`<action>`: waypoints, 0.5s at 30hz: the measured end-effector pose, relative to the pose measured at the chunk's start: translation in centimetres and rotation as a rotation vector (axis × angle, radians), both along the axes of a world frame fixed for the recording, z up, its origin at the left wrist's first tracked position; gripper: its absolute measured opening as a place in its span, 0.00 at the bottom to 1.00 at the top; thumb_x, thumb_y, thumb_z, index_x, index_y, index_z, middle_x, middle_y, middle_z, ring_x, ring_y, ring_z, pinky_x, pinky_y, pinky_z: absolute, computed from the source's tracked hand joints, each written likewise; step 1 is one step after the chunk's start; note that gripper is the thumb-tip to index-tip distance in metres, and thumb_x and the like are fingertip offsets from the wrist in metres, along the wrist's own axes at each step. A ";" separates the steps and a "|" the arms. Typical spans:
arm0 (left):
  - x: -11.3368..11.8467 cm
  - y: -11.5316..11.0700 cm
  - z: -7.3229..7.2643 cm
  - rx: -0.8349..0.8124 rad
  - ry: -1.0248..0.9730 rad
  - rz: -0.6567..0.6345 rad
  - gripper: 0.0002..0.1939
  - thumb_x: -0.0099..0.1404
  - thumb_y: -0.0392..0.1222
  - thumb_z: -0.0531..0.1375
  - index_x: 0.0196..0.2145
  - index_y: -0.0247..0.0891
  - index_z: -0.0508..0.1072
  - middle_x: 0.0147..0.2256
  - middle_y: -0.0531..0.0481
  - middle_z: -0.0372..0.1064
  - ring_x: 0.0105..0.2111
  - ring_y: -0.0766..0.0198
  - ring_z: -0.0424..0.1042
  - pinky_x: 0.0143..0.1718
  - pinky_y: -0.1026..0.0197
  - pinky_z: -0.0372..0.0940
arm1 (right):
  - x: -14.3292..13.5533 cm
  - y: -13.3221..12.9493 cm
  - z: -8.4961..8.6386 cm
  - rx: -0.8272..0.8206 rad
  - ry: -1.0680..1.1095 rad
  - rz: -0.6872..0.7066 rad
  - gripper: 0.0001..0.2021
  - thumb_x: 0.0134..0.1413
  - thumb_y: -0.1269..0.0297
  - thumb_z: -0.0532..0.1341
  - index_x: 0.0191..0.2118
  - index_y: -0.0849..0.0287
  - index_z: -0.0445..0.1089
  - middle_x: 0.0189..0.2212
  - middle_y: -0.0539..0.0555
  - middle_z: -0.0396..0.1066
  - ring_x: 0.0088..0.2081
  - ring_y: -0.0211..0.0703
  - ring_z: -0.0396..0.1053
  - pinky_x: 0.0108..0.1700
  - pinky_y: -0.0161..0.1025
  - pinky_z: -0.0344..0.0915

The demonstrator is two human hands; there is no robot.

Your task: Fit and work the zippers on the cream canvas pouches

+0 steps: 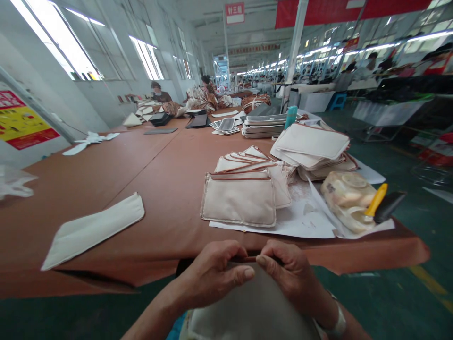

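Observation:
Both hands are at the front edge of the table, closed on the top edge of a cream fabric panel (247, 307) with brown trim. My left hand (219, 269) pinches this edge between thumb and curled fingers. Close beside it, my right hand (286, 271) grips the same edge, its thumb on the near side. The panel hangs down towards my lap, and its lower part runs out of view. Just beyond my hands lies a fanned stack of similar cream panels (239, 200) with brown piping, partly on white paper (307, 224).
A taller pile of cream panels (311, 141) stands behind, near a teal bottle (290, 117). At right are a plastic-wrapped bundle (348, 191) and a yellow-handled tool (377, 200). One long cream piece (95, 231) lies left on the brown-covered table (166, 189). Co-workers sit farther back.

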State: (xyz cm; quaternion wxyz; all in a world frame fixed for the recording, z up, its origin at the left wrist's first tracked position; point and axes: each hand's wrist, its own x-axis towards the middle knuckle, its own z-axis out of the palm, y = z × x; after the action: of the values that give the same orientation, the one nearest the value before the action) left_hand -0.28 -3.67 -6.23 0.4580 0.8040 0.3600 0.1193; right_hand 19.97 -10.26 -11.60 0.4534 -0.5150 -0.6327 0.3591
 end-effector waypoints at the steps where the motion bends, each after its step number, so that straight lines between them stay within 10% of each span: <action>1: 0.6 -0.3 0.0 0.000 -0.009 -0.013 0.17 0.62 0.54 0.61 0.31 0.35 0.71 0.27 0.54 0.62 0.28 0.66 0.59 0.27 0.66 0.51 | -0.4 0.1 0.1 0.011 -0.004 0.021 0.15 0.62 0.57 0.59 0.26 0.60 0.68 0.22 0.48 0.65 0.25 0.37 0.63 0.28 0.34 0.55; 15: -0.4 -0.7 -0.1 -0.257 -0.119 0.099 0.22 0.62 0.58 0.61 0.27 0.33 0.68 0.24 0.55 0.58 0.25 0.69 0.56 0.24 0.67 0.48 | 3.0 1.8 -3.8 -0.338 0.458 0.377 0.15 0.62 0.55 0.58 0.33 0.64 0.70 0.28 0.50 0.60 0.29 0.37 0.54 0.31 0.35 0.51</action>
State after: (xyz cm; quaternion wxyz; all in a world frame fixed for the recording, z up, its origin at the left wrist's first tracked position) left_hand -0.68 -4.34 -6.31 0.5712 0.7116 0.3836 0.1419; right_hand 23.02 -8.48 -15.42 0.4174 -0.3627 -0.5299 0.6430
